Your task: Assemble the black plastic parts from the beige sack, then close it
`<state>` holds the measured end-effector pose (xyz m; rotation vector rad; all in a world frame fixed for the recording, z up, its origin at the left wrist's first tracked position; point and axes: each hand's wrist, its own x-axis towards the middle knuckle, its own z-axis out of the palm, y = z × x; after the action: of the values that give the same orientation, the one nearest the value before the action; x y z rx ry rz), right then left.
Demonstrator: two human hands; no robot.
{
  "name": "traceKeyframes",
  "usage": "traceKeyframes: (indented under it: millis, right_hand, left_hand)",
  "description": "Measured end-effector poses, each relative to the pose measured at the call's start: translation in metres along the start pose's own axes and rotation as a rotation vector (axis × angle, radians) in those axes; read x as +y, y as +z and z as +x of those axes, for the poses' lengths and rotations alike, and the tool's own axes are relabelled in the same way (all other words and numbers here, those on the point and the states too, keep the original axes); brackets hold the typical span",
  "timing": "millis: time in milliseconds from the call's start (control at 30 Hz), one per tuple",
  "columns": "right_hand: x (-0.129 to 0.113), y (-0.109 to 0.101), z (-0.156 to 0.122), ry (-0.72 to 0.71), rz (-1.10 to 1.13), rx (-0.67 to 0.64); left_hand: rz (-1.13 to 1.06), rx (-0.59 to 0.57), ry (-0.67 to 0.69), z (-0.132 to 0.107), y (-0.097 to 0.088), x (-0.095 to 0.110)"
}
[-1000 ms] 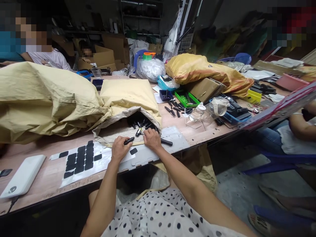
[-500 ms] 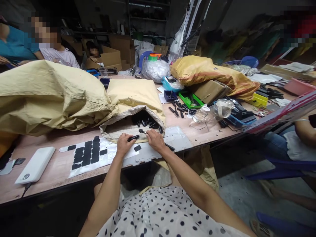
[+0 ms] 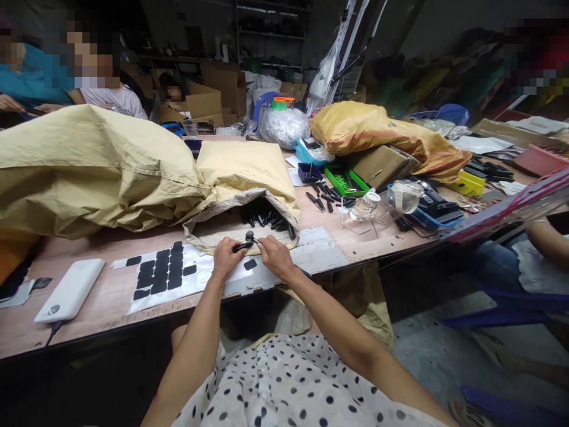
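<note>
At the table's front edge, my left hand (image 3: 225, 256) is closed on a slim black handle-like piece (image 3: 242, 246). My right hand (image 3: 275, 256) pinches a thin-stemmed tool with a dark round head (image 3: 249, 236); the head is at the tip of the black piece, and I cannot tell whether they touch. Just beyond both hands gapes the mouth of a cream sack (image 3: 213, 236), with several black pieces (image 3: 262, 218) inside. Between and below the hands a dark square patch (image 3: 250, 264) lies on a pale sheet. To the left is a white sheet (image 3: 191, 281) with rows of black patches (image 3: 168, 270).
A white power bank (image 3: 71, 290) with a cable is at the left. A large cream sack (image 3: 98, 172) fills the back left. On the right stand a green tray (image 3: 347, 182), a clear jar (image 3: 364, 206) and a yellow sack (image 3: 368, 124). Co-workers sit at the far left and right.
The tool's round head has moved left, from apart to the tip of the black piece. My right hand has shifted slightly left, closer to my left hand.
</note>
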<state>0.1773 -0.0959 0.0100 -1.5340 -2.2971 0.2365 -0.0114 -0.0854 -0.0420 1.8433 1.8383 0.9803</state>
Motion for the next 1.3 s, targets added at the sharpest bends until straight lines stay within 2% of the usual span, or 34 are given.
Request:
traceKeyframes:
  millis: [67,167,300,500,733,833,900,1000,1067,1100,1167,1300]
  right_hand:
    - [-0.006,0.000,0.000,-0.028,0.003,0.004]
    - [-0.014,0.001,0.000,-0.043,-0.024,-0.056]
    - [-0.013,-0.001,0.002,-0.023,-0.043,-0.087]
    - [0.018,-0.005,0.014,0.012,-0.143,-0.014]
    - [0.056,0.017,0.009,0.005,-0.269,0.066]
    - [0.062,0.023,0.007,-0.001,-0.269,0.078]
    - [0.062,0.024,0.007,-0.007,-0.267,0.084]
    - [0.062,0.024,0.006,0.002,-0.273,0.092]
    - [0.060,0.024,0.006,0.016,-0.275,0.087]
    - [0.060,0.024,0.006,0.023,-0.273,0.082]
    - [0.059,0.024,0.006,0.028,-0.269,0.076]
    - [0.057,0.023,0.007,0.015,-0.260,0.087]
  left_hand:
    - [-0.005,0.007,-0.003,0.000,0.001,0.000]
    - [0.009,0.008,-0.007,0.000,0.001,0.000]
    - [0.002,-0.006,0.002,0.001,0.001,0.000]
    - [0.023,-0.009,0.000,-0.001,0.001,0.003]
    - [-0.033,-0.001,-0.052,-0.005,-0.005,0.024]
    - [-0.115,0.040,0.002,-0.033,-0.008,0.041]
    - [-0.166,-0.010,0.075,-0.065,-0.007,0.054]
    - [-0.236,-0.269,0.246,-0.120,-0.001,0.067]
    - [-0.246,-0.411,0.275,-0.147,0.004,0.067]
    - [-0.228,-0.455,0.241,-0.156,0.007,0.064]
    - [-0.133,-0.505,0.085,-0.165,0.013,0.056]
    - [0.174,-0.608,-0.303,-0.160,0.025,0.035]
